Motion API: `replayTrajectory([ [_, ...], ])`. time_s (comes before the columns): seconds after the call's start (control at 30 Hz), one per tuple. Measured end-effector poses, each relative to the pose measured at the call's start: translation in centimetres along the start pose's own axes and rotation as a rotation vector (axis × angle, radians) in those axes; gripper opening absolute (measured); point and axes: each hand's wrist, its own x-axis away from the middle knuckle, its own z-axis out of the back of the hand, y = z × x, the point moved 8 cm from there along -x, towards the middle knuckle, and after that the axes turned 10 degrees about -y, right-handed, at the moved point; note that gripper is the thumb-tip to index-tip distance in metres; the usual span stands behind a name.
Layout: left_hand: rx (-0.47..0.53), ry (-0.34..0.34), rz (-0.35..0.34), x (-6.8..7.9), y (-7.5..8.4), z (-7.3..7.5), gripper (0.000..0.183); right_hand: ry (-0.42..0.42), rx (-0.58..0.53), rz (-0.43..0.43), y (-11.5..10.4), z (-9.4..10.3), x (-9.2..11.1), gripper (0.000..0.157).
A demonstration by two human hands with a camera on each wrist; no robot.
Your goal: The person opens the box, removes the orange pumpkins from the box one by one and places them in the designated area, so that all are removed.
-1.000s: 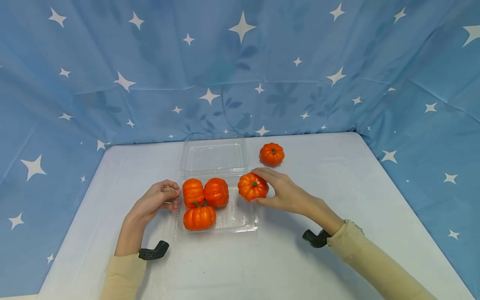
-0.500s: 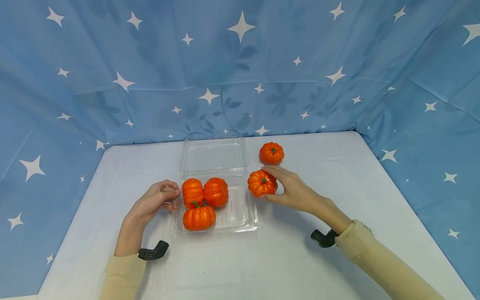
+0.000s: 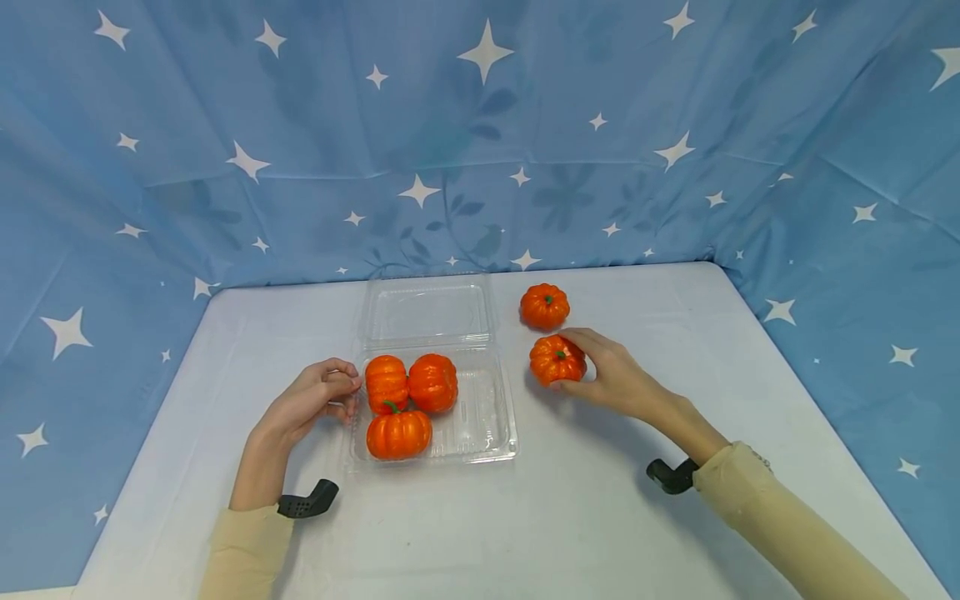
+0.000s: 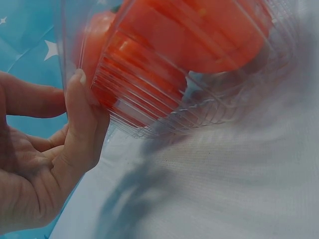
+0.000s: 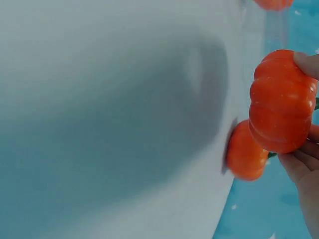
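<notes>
Presently, right hand (image 3: 618,375): clamping round the held pumpkin (image 3: 555,360), coming at it from four o'clock.
Held pumpkin: sitting outside the clear container (image 3: 480,429), pointing its stem upward; seemingly hanging above the white tabletop (image 3: 600,517), though hiding any gap underneath.
Left hand (image 3: 306,400): pinching the rim at the container's nine o'clock side, probably steadying it.
Step in hand: apparently handling one pumpkin beside the opened container while bracing the box.
Next move: calling, most likely, for an unbroken grip and for clearing both the neighbour at twelve and the rim at nine.
Loose pumpkin (image 3: 545,306): resting on the tabletop at twelve o'clock from the held pumpkin, just beside it, leaving little room there.
Container: lying at eight to nine o'clock from the held pumpkin; holding the ten o'clock pumpkin (image 3: 386,385), the twelve o'clock pumpkin (image 3: 432,383) and the eight o'clock pumpkin (image 3: 399,435); offering room inside from three to five.
Lid (image 3: 429,310): lying folded back at the container's twelve.
Tabletop edges: meeting the starry curtain (image 3: 585,192) at twelve, past the loose pumpkin; running well apart at three.
Open room: spreading over cloth at two and at six to seven.
</notes>
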Motion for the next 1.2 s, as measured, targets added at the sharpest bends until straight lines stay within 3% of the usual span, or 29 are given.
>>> replayTrajectory([
  [0.77,0.005,0.004,-0.003,-0.2,-0.1,0.0,0.022,0.040,0.034,-0.229,7.5,1.9,-0.1,0.071],
  [1.2,-0.003,0.007,-0.010,-0.1,-0.2,0.0,0.023,0.083,0.015,-0.312,10.5,2.9,-1.5,0.070],
])
